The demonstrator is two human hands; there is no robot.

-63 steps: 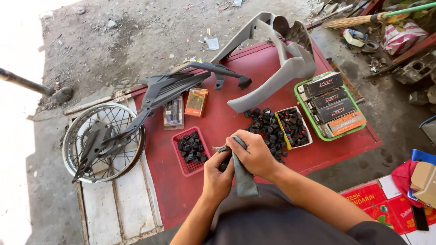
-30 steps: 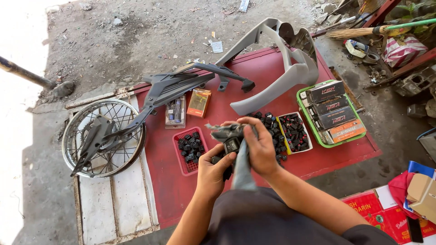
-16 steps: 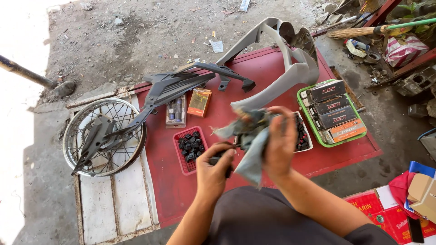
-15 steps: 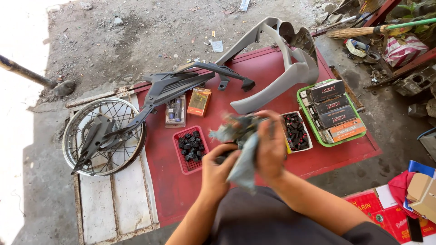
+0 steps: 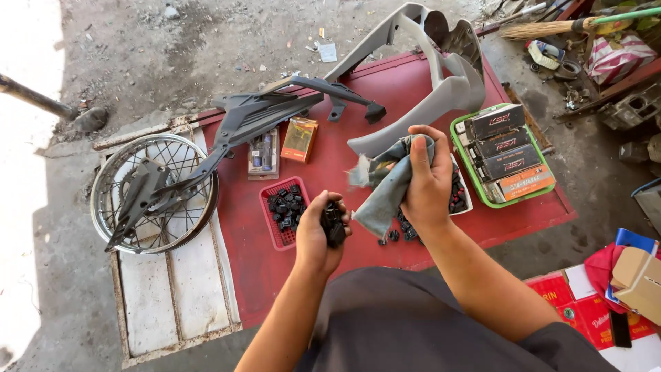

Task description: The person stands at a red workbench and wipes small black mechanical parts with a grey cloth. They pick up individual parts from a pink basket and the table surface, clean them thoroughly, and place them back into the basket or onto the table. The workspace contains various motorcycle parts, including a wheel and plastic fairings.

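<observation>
Fingers of left hand (image 5: 318, 234) curled tight around small black switch part (image 5: 334, 224), above red tabletop's (image 5: 330, 169) near edge, beside red basket (image 5: 270, 231). Right hand (image 5: 427, 182) clutches grey rag (image 5: 389, 186), fingers closed.

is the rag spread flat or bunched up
Bunched up: the grey rag is crumpled in the right hand, one end hanging loose, held above the red table.

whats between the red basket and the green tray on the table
In the head view: the left hand holding a black part, the right hand gripping a grey rag, and loose black parts.
</observation>
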